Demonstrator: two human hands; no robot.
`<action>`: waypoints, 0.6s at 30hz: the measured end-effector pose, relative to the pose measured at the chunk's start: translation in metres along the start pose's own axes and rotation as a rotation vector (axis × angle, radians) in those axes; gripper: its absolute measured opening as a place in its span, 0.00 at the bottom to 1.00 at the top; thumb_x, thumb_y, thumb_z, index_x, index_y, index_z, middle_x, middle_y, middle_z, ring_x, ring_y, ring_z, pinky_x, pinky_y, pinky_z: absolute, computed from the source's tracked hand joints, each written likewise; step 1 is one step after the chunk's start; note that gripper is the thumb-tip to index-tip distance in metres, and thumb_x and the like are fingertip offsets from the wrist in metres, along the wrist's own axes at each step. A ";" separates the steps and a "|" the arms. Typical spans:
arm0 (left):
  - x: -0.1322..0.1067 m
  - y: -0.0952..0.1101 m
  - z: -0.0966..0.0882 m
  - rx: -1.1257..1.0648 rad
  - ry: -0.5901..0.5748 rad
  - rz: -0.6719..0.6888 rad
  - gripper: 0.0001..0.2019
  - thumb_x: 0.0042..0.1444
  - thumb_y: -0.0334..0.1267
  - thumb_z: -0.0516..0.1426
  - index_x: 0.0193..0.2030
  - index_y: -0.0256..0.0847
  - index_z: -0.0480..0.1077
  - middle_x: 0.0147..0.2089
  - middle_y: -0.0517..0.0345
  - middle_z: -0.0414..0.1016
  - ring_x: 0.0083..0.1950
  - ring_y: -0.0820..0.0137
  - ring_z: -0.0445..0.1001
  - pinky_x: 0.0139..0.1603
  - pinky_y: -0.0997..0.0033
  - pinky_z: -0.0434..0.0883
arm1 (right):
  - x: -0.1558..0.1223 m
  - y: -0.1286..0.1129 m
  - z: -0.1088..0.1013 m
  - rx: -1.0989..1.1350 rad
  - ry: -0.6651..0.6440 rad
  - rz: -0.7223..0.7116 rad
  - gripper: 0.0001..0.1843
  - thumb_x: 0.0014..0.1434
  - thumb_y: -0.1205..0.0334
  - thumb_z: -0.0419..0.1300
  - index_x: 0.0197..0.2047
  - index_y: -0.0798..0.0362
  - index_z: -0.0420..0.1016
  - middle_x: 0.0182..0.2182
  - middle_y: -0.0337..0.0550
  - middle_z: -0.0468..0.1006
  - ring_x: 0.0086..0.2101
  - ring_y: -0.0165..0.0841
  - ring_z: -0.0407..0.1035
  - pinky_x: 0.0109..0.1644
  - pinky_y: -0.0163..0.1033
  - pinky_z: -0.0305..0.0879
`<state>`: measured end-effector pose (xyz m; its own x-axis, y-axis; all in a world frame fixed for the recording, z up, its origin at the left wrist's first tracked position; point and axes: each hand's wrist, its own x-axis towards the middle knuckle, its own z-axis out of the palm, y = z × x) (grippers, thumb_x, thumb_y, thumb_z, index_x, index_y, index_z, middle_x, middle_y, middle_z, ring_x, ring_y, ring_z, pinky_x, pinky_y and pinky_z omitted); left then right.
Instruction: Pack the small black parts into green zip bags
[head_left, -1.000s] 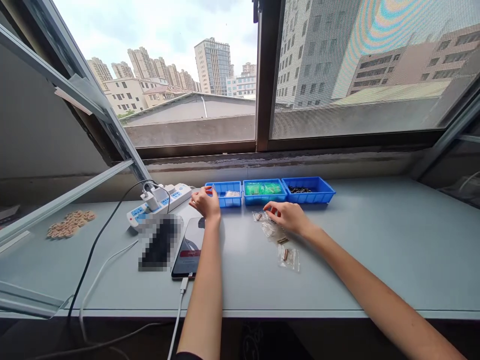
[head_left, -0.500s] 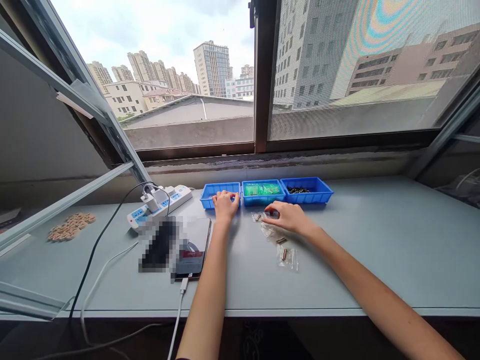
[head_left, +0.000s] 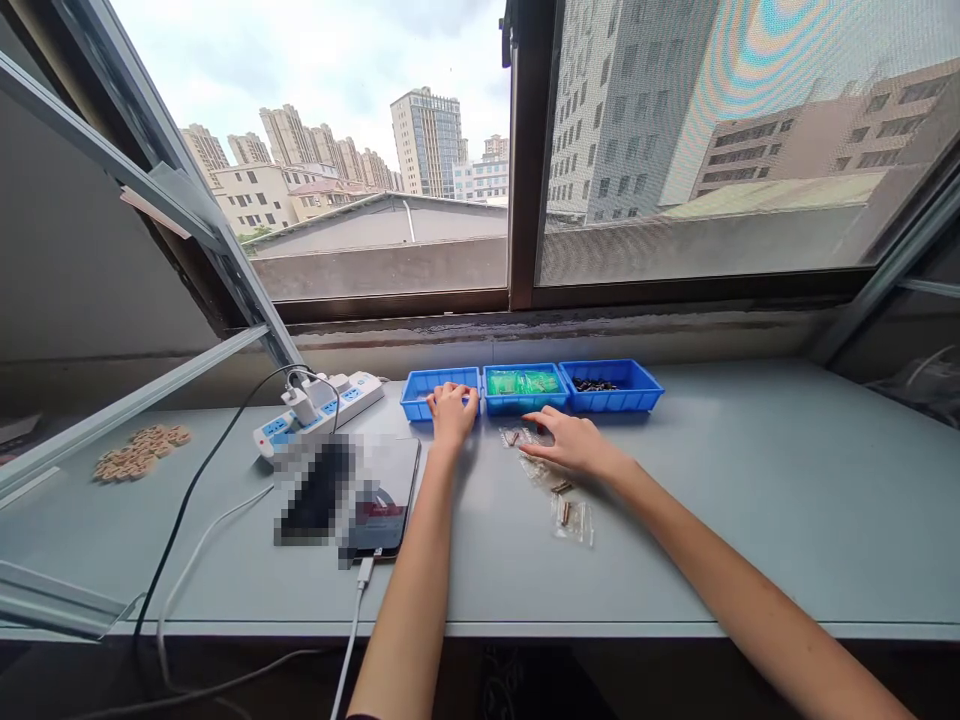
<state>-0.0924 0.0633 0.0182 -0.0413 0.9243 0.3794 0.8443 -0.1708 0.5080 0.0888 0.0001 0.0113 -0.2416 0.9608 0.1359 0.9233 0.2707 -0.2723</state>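
Three blue trays stand in a row at the back of the grey table (head_left: 712, 500). My left hand (head_left: 452, 412) reaches over the front edge of the left tray (head_left: 424, 385), its fingers curled down into it; what they touch is hidden. My right hand (head_left: 564, 440) lies on the table in front of the middle tray (head_left: 525, 384), fingers stretched out and resting on small clear bags (head_left: 517, 437). Another clear bag with small brown parts (head_left: 572, 518) lies nearer to me. The right tray (head_left: 611, 386) holds small dark parts.
A white power strip (head_left: 319, 408) with plugs and cables sits at the left. A phone (head_left: 382, 495) on a cable lies beside a blurred patch. Small tan pieces (head_left: 139, 452) are heaped at the far left. A window frame (head_left: 525, 150) rises behind the trays.
My left hand moved right from the left tray's near corner to its front edge. My right hand flattened onto the small bags.
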 end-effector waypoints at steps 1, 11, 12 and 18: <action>0.001 0.000 0.000 -0.007 -0.001 -0.002 0.10 0.56 0.35 0.52 0.28 0.43 0.73 0.41 0.52 0.73 0.49 0.59 0.65 0.53 0.57 0.57 | 0.000 0.000 0.001 -0.004 0.002 -0.001 0.26 0.56 0.46 0.54 0.54 0.49 0.68 0.46 0.45 0.73 0.40 0.38 0.71 0.33 0.37 0.61; 0.004 -0.003 0.003 -0.058 -0.019 -0.007 0.08 0.55 0.35 0.52 0.30 0.44 0.72 0.42 0.52 0.72 0.51 0.58 0.63 0.53 0.57 0.56 | 0.001 -0.003 0.003 0.023 0.004 0.062 0.22 0.56 0.48 0.55 0.50 0.51 0.71 0.45 0.47 0.73 0.43 0.39 0.70 0.35 0.38 0.60; 0.004 -0.003 0.003 -0.059 -0.023 -0.005 0.08 0.55 0.35 0.52 0.31 0.44 0.72 0.42 0.52 0.72 0.51 0.58 0.63 0.53 0.57 0.56 | 0.001 -0.004 0.004 0.044 0.010 0.065 0.21 0.55 0.49 0.56 0.48 0.50 0.72 0.45 0.45 0.73 0.43 0.39 0.70 0.35 0.37 0.60; 0.002 0.006 -0.004 -0.073 0.021 0.004 0.08 0.54 0.32 0.53 0.39 0.44 0.71 0.46 0.51 0.71 0.53 0.57 0.63 0.51 0.58 0.58 | 0.000 -0.009 0.003 0.143 0.048 0.101 0.10 0.52 0.53 0.59 0.37 0.47 0.74 0.40 0.37 0.76 0.39 0.35 0.70 0.34 0.36 0.57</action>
<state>-0.0897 0.0625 0.0245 -0.0493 0.9163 0.3974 0.8030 -0.2002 0.5613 0.0800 -0.0019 0.0109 -0.1317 0.9805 0.1457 0.8894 0.1817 -0.4195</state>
